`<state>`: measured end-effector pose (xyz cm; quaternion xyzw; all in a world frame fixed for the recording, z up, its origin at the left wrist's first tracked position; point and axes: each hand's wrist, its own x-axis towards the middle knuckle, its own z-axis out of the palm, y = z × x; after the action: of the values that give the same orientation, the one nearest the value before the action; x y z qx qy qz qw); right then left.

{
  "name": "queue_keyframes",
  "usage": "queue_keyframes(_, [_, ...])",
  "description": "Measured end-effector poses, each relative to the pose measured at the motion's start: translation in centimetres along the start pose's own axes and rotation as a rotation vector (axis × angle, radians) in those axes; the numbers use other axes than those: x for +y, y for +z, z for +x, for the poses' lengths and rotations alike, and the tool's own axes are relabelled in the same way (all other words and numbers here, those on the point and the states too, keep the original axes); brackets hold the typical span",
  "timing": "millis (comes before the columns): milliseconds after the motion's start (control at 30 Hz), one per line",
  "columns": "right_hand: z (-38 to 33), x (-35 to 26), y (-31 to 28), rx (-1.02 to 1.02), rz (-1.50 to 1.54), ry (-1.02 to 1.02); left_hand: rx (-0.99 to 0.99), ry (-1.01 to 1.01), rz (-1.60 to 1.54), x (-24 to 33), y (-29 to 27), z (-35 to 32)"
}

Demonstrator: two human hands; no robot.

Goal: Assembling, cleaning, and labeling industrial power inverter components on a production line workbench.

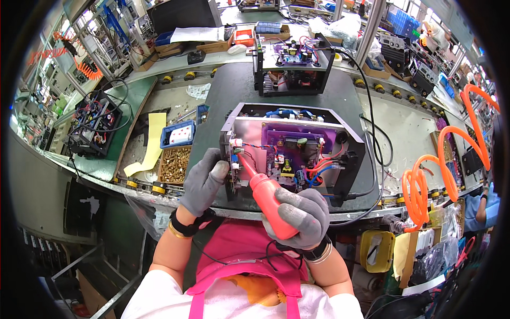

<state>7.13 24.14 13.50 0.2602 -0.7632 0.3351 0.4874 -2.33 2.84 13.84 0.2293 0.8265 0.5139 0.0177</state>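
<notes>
Two grey-gloved hands work at an open electronics chassis [297,154] on the desk [414,133]. Right hand [298,215] is closed round a red squeeze bottle [265,196], nozzle at the chassis's left edge. Left hand [204,181] grips that chassis corner.

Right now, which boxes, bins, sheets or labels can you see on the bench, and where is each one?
Blue bin: left of the open unit, rectangular, a white card inside.
Tray of brass screws: just below that bin, near the left hand.
Yellow sheet: further left, long curled strip.
Orange box: far edge, small.
White sheet: far edge, on a cardboard box.
</notes>
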Motion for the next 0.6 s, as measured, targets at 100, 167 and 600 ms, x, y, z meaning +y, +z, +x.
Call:
queue_keyframes(100, [0.3,0.3,0.1,-0.002,0.015,0.012,-0.015,-0.036,-0.077,0.6,0.0,0.2])
queue_keyframes(167, [0.5,0.3,0.0,-0.003,0.01,0.021,-0.004,-0.019,-0.089,0.5,0.1,0.3])
queue_keyframes(600, [1.5,-0.9,-1.5,0.096,-0.011,0.054,0.021,-0.107,0.032,0.7,-0.4,0.6])
